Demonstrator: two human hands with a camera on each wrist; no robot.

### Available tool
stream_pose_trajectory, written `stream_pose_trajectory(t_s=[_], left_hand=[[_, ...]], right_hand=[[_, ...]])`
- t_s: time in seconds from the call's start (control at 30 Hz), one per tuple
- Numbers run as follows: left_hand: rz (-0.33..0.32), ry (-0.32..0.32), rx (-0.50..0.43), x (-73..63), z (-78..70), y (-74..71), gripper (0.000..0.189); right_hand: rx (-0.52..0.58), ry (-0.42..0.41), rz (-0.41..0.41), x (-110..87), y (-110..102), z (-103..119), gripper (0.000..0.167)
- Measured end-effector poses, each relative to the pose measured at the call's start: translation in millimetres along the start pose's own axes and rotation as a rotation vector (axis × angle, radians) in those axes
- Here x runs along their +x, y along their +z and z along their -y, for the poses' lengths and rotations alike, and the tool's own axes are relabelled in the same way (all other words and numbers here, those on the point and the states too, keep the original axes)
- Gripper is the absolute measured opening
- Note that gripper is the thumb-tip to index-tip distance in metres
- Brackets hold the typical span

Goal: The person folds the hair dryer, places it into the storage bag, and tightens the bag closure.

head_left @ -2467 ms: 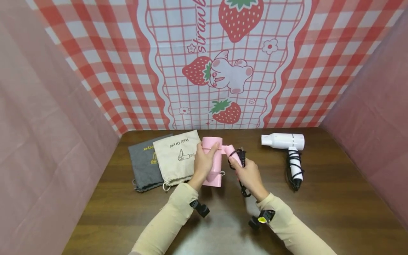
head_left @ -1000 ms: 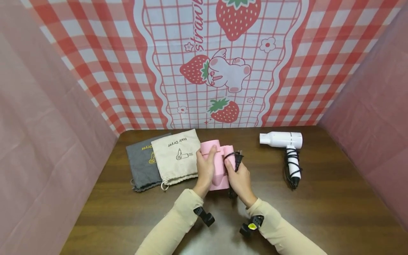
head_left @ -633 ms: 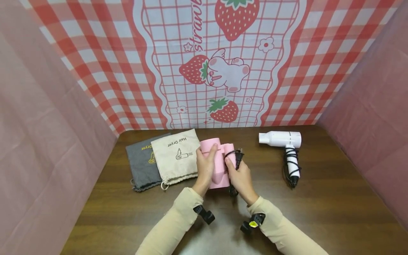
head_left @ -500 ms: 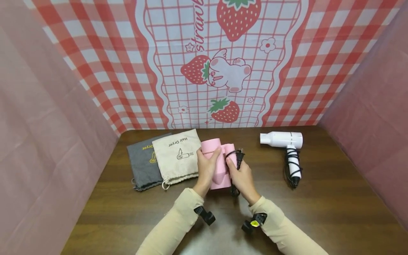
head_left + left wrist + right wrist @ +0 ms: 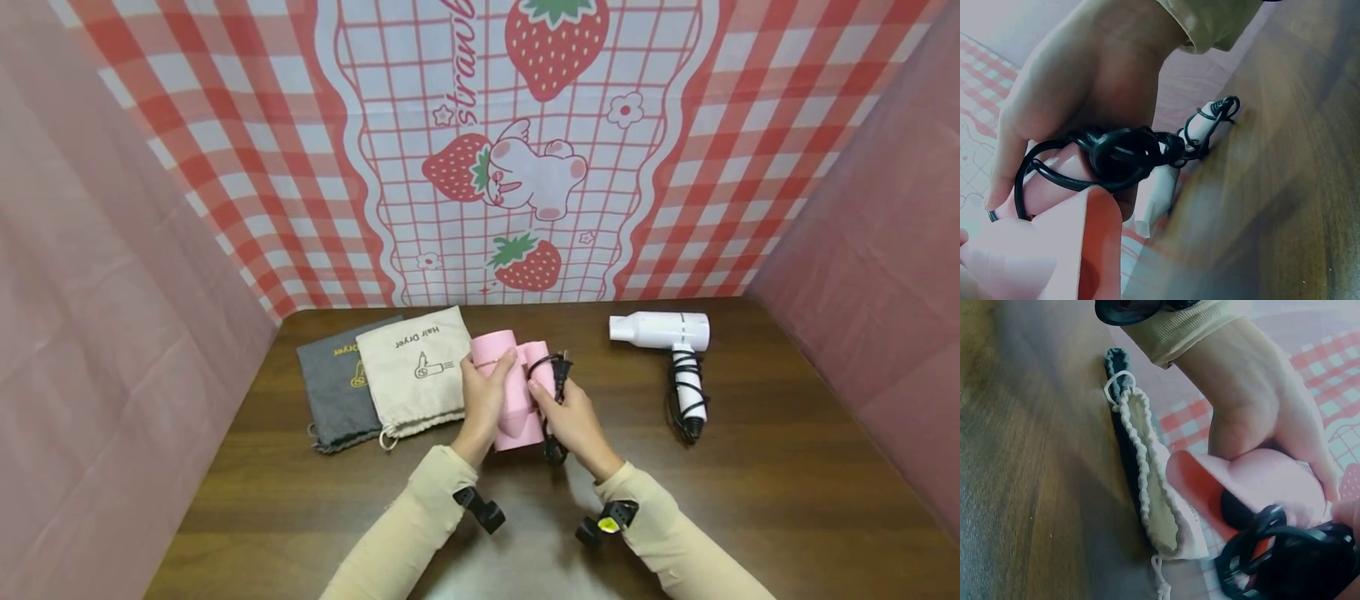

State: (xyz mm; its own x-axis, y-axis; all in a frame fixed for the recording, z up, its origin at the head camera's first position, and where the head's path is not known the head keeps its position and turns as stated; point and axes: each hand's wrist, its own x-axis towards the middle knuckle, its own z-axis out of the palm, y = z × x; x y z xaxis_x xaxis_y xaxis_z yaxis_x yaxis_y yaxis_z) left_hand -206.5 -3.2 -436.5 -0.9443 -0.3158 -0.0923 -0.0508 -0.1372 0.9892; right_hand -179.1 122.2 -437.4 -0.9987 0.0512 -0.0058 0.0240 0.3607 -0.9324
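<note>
Over the table, a pink hair dryer (image 5: 516,396) is held between both hands, its handle (image 5: 538,357) folded in alongside the body. My left hand (image 5: 482,404) grips the wide body, thumb lying along its top. With my right hand (image 5: 577,421) I hold the folded handle, together with the black cord (image 5: 553,450) wound round it; the plug (image 5: 562,367) sticks out beyond the fingers. In the left wrist view the cord loops (image 5: 1125,156) bunch at the handle beside the flared pink nozzle (image 5: 1100,244). The right wrist view shows the nozzle's opening (image 5: 1200,487) below my left hand (image 5: 1254,394).
A cream drawstring bag (image 5: 412,396) printed "Hair Dryer" overlaps a grey one (image 5: 337,383) on the table (image 5: 262,508), just left of my hands. At right lies a white hair dryer (image 5: 663,331), its cord wrapped round its handle. Curtains (image 5: 847,292) enclose the table.
The pink dryer's handle, angled outward at first, has swung in against the body as my right hand moved left. Over the last half second both hands have barely moved.
</note>
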Motion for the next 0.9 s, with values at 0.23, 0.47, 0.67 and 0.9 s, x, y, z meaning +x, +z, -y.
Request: stream_pose_trajectory(t_s=[0.23, 0.47, 0.67, 0.9], left_hand=[[-0.001, -0.011, -0.003, 2.2, -4.3, -1.2, 0.070], [-0.021, -0.015, -0.030, 4.0, -5.9, -2.1, 0.066], [-0.011, -0.054, -0.078, 2.7, -5.4, -0.6, 0.065], [-0.006, -0.055, -0.082, 3.3, -3.5, 1.5, 0.064]], right_hand=[[-0.014, -0.042, -0.003, 2.6, -3.0, -1.0, 0.032], [-0.086, -0.105, -0.017, 2.0, -3.3, 0.5, 0.031], [-0.174, -0.172, -0.077, 0.4, -3.2, -3.6, 0.034], [-0.202, -0.197, -0.136, 0.8, -2.0, -0.2, 0.034]])
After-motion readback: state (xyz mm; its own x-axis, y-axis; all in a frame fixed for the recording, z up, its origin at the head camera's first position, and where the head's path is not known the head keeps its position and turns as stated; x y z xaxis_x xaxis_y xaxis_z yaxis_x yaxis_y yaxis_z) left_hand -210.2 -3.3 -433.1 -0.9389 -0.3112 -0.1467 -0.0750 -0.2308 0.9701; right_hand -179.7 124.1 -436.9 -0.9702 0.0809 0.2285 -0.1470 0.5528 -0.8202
